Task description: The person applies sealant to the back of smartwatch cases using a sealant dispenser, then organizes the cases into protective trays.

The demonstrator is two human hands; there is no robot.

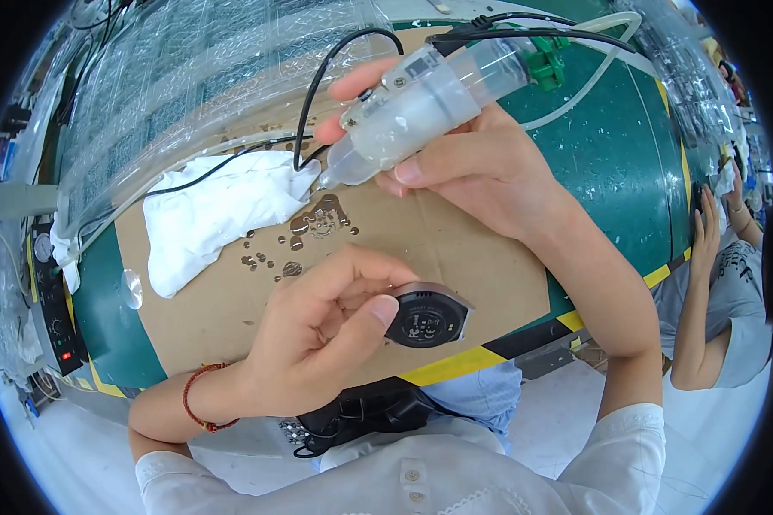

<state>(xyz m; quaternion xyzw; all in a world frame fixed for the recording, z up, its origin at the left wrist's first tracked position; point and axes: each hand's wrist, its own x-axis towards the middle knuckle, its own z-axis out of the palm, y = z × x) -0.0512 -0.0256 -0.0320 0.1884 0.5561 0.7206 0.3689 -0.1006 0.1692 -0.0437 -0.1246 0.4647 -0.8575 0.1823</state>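
My left hand [318,330], with a red braided bracelet [199,396] at its wrist, pinches a round watch case [428,316] by its edge. The strapless case shows its black back. Farther off, my right hand [481,163] is wrapped round a thick dispensing syringe [416,116]. Whitish material fills part of its clear barrel, and a green cap [548,62] closes the far end. The syringe's tip [322,183] points down to the left, apart from the watch case. Below the tip lie brownish wet drops [318,219] on a cardboard sheet [481,249].
A crumpled white cloth [219,210] lies left on the cardboard. Black cable [305,103] and clear tubing [575,99] run to the syringe. Clear plastic trays [215,77] fill the far left. A black control box [56,300] stands at left. Another person's arm [700,292] is at right.
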